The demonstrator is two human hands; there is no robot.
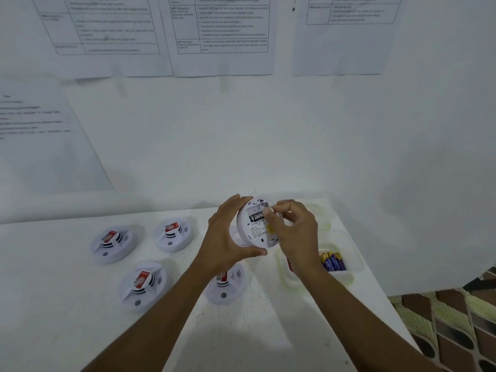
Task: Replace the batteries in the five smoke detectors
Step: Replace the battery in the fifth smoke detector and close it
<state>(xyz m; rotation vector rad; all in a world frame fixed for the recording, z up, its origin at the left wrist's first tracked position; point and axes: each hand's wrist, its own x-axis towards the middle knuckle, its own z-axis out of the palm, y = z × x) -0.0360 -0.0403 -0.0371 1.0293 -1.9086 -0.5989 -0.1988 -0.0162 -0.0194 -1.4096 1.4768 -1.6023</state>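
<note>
My left hand [224,234] grips a white round smoke detector [253,226] by its rim, held above the table with its back side facing me. A black battery [256,217] lies in its open compartment. My right hand [292,229] pinches at the battery's right end with fingertips. Several other smoke detectors rest on the table with red tags on top: one at far left [111,244], one behind it [173,234], one at front left [143,285], and one [225,287] partly hidden under my left forearm.
A white tray [349,275] to the right holds purple and gold batteries [332,261]. A second white tray [320,216] sits behind it. The white table's right edge [386,299] drops to a patterned floor. Printed sheets hang on the wall behind.
</note>
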